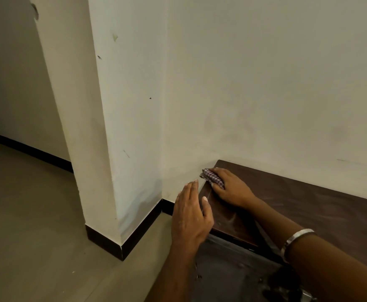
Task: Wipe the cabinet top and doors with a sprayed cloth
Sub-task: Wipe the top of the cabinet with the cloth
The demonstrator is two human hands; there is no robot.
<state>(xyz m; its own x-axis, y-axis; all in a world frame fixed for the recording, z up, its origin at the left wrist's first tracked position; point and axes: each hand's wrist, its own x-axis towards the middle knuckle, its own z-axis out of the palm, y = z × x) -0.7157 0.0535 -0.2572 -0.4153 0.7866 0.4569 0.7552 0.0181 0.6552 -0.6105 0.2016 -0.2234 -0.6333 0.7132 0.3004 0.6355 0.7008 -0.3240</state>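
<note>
A low dark-brown wooden cabinet stands against the white wall at the lower right. My right hand presses a bunched checked cloth onto the far left corner of its top, close to the wall. My left hand rests flat against the cabinet's left end, fingers straight and together, thumb over the top edge, holding nothing. A silver bangle sits on my right wrist. The cabinet's front door is seen from above, dark and streaked.
A white pillar juts out left of the cabinet, with black skirting along its base. Grey tiled floor spreads to the left. A dark object lies at the bottom right, partly hidden by my forearm.
</note>
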